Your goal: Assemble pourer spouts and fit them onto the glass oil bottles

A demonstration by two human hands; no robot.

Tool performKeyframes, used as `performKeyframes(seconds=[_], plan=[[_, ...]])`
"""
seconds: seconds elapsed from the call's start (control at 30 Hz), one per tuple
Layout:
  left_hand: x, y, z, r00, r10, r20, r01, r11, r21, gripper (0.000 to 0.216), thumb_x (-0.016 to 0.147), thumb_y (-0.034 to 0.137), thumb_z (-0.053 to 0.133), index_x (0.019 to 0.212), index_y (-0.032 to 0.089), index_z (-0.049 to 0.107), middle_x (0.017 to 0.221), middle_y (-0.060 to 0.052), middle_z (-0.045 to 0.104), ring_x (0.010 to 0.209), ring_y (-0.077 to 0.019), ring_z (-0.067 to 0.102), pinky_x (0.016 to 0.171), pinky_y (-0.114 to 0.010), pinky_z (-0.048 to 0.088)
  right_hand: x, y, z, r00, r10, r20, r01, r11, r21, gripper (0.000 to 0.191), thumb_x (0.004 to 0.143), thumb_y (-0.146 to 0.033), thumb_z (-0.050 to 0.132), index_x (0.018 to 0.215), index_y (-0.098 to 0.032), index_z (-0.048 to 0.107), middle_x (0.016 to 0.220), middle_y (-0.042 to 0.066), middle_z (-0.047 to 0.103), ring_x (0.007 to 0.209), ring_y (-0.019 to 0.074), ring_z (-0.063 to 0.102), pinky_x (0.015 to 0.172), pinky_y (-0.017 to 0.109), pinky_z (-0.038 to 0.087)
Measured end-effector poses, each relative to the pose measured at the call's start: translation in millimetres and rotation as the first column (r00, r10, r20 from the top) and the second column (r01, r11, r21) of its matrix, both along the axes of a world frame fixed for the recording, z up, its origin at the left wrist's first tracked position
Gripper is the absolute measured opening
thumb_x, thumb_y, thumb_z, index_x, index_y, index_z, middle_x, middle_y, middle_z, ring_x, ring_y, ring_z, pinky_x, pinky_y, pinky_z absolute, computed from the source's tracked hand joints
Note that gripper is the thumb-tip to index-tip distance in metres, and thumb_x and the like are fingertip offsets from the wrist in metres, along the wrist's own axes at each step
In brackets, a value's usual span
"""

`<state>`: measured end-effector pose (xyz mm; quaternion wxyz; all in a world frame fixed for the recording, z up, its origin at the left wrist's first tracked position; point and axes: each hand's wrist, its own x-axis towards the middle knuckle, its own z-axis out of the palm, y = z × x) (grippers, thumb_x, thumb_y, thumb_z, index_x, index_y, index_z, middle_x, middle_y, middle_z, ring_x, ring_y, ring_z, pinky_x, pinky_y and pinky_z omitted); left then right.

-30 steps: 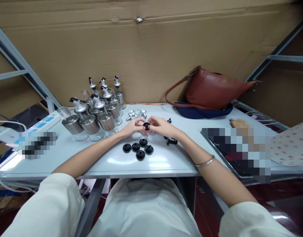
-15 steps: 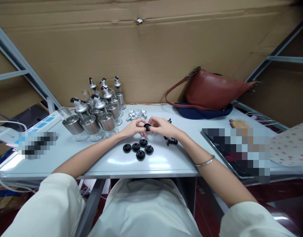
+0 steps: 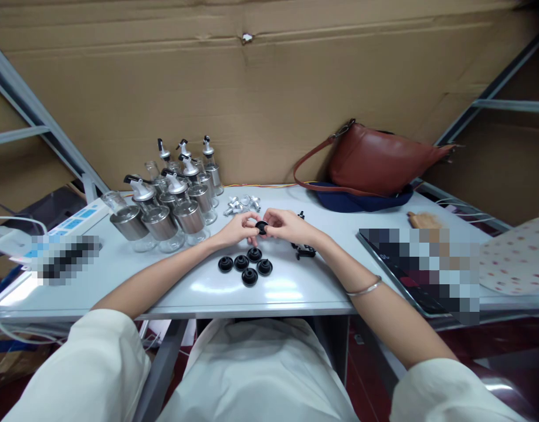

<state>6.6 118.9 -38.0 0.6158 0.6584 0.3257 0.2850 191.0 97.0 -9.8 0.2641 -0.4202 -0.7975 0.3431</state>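
A small round black stopper is pinched between my two hands above the table. My left hand grips its left side with thumb and fingers; my right hand is closed on the other side. Nearer to me lie several loose black stoppers of a like round, stepped shape. Behind the hands is a little heap of silvery spout parts. Small black lever-like pieces lie beside my right wrist, partly hidden by it.
On the left stand several glass bottles with steel sleeves, most topped with pourers. A brown bag rests on a dark blue cap at the back right. A dark tablet-like slab lies at the right. A power strip runs along the left edge.
Both hands keep hold of the black stopper in nearly the same place. The whole view has shifted very slightly; nothing on the table has visibly moved.
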Motion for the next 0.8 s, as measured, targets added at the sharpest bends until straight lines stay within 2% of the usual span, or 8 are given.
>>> performKeyframes(seconds=[0.57,0.67,0.8], plan=[[0.8,-2.5,-1.5,1.000,-0.009,-0.017,0.010,0.999,0.052,0.032,0.060,0.019,0.062,0.086,0.017,0.044,0.055,0.007,0.061,0.044,-0.0106,0.061,0.047,-0.019,0.043,-1.8,-3.1,1.6,0.991,-0.012,0.130,-0.009,0.988,0.156,0.013,0.070,-0.030,0.054,0.070,-0.019,0.048,0.058,-0.003,0.056,0.056,0.0116,0.048,0.054,0.023,0.034],[1.4,-1.2,-2.4,1.000,0.012,0.014,-0.013,0.998,0.056,0.032,0.063,0.023,0.063,0.088,0.017,0.044,0.060,0.004,0.064,0.046,-0.0113,0.062,0.048,-0.020,0.044,-1.6,-1.9,0.3,0.997,-0.031,0.073,0.024,0.995,0.096,0.011,0.071,-0.029,0.054,0.074,-0.019,0.050,0.061,-0.001,0.061,0.057,0.0127,0.054,0.055,0.023,0.037],[2.1,0.2,-2.5,0.991,0.090,0.104,-0.100,0.990,0.099,0.034,0.068,0.029,0.066,0.093,0.016,0.047,0.067,0.001,0.066,0.055,-0.0128,0.064,0.056,-0.023,0.048,-0.9,0.8,-1.1,0.997,-0.069,-0.016,0.069,0.997,0.031,0.015,0.075,-0.029,0.053,0.086,-0.018,0.053,0.070,0.003,0.069,0.067,0.0168,0.063,0.066,0.027,0.046]])
